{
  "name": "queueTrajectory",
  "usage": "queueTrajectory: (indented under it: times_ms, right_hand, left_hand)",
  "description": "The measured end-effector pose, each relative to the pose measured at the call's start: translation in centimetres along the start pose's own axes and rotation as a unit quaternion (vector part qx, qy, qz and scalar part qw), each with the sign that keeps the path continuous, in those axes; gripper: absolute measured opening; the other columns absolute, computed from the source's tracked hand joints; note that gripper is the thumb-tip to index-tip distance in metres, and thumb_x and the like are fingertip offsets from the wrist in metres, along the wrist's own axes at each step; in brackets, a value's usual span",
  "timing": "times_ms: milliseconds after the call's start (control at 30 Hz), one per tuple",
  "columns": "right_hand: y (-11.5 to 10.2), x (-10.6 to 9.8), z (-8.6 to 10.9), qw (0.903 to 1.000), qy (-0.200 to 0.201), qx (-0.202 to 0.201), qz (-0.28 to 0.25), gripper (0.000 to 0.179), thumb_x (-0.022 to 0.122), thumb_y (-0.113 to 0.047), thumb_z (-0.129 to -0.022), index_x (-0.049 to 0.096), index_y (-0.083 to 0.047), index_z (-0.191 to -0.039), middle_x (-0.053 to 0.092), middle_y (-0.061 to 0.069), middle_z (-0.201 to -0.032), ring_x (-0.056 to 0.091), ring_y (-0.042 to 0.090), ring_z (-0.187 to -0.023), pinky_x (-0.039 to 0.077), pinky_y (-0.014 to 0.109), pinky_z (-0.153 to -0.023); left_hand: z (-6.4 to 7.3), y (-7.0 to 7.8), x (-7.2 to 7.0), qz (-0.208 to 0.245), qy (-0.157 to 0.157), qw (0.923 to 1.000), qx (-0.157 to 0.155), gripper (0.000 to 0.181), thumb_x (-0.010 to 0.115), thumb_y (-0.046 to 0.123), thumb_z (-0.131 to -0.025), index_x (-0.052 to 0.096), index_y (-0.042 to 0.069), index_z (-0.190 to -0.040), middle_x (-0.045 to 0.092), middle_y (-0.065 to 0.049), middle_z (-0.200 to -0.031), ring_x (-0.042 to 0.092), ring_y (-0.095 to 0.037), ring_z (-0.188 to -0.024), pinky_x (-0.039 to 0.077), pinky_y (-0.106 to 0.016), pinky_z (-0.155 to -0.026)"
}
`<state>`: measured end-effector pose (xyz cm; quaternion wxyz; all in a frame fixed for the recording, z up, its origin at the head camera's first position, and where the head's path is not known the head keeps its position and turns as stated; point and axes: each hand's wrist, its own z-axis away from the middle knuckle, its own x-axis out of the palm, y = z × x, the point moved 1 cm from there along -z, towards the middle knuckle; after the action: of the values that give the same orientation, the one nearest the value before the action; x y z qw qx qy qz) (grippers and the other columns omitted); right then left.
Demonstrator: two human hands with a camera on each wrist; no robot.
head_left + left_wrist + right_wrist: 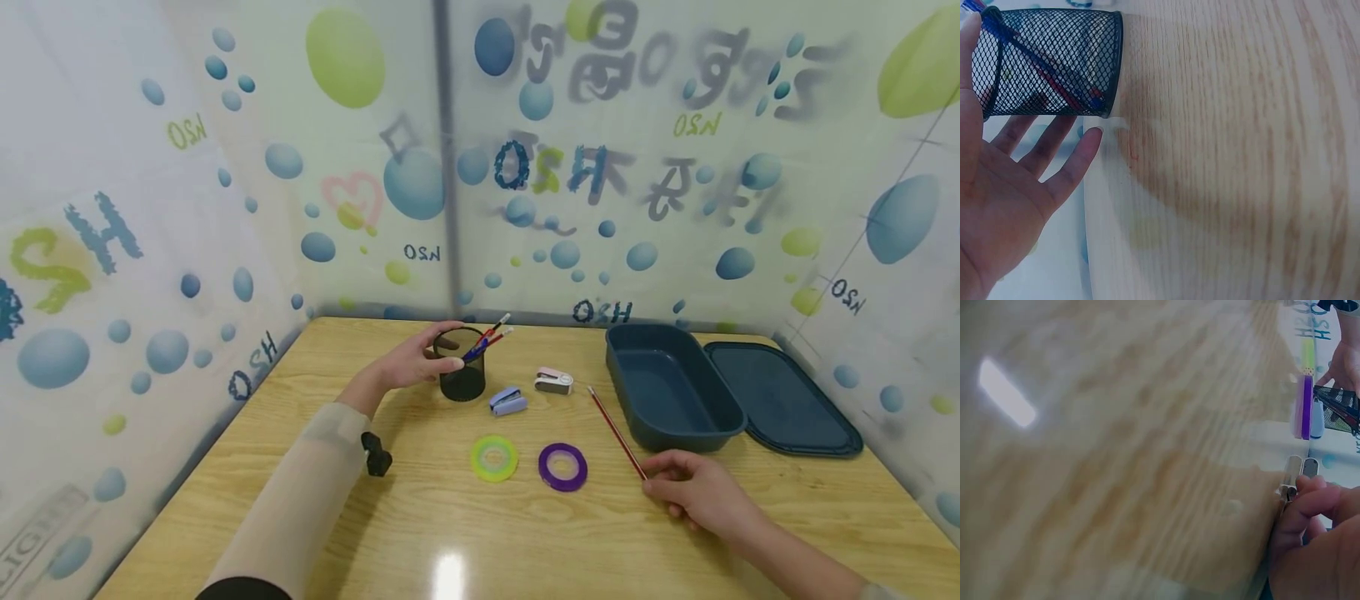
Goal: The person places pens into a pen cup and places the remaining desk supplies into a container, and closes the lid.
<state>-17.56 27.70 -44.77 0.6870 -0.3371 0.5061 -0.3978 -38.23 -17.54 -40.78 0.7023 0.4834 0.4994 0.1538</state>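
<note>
My left hand [416,358] holds a black mesh pen cup [462,383], its thumb on the near side of the rim and other fingers round the back. The cup stands upright on the table, with a few pencils and a blue pen [477,350] leaning out to the right. In the left wrist view the cup's mesh wall [1054,56] shows the pens inside. On the right, my right hand [697,492] pinches the near end of a thin red-and-dark pencil [617,432], which points away from me beside the dark blue box [675,429].
A lilac stapler [508,402] and a pink-and-grey stapler [553,382] lie right of the cup. Nearer me are a yellow-green tape roll [480,460] and a purple one [545,473]. The box's lid [787,396] lies to its right. Printed curtains [360,275] surround the wooden table [420,533].
</note>
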Motion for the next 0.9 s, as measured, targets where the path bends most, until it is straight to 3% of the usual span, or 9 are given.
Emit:
queueTrajectory:
  times_ms: [367, 633, 900]
  right_hand:
    - [-0.2, -0.1, 0.5, 0.9995, 0.022, 0.011, 0.022, 0.038, 0.079, -0.018, -0.102, 0.072, -0.002, -0.135, 0.062, 0.004, -0.075, 0.057, 0.015, -0.060, 0.050, 0.030, -0.050]
    - [0.4, -0.9, 1.2, 0.9997, -0.008, -0.003, 0.021, 0.040, 0.075, -0.012, -0.103, 0.067, 0.004, -0.139, 0.066, 0.004, -0.087, 0.058, 0.014, -0.059, 0.052, 0.027, -0.051]
    - [0.5, -1.2, 1.7, 0.9996, -0.022, 0.005, 0.018, 0.039, 0.075, -0.013, -0.103, 0.068, 0.001, -0.139, 0.065, 0.005, -0.088, 0.057, 0.014, -0.061, 0.052, 0.028, -0.052]
  left_hand:
    - [0.0, 0.0, 0.1, -0.001, 0.003, 1.0000, -0.004, 0.079, 0.073, 0.044, -0.107, 0.030, 0.035, -0.172, 0.042, -0.018, -0.168, 0.058, -0.043, -0.141, 0.057, -0.061, -0.107]
    - [0.0, 0.0, 0.0, 0.001, 0.004, 1.0000, -0.006, 0.078, 0.073, 0.044, -0.107, 0.031, 0.036, -0.172, 0.044, -0.017, -0.167, 0.059, -0.043, -0.141, 0.057, -0.061, -0.107]
    - [-0.1, 0.0, 0.1, 0.001, 0.007, 0.9999, -0.011, 0.078, 0.074, 0.045, -0.106, 0.032, 0.038, -0.172, 0.042, -0.016, -0.168, 0.059, -0.042, -0.139, 0.058, -0.060, -0.107]
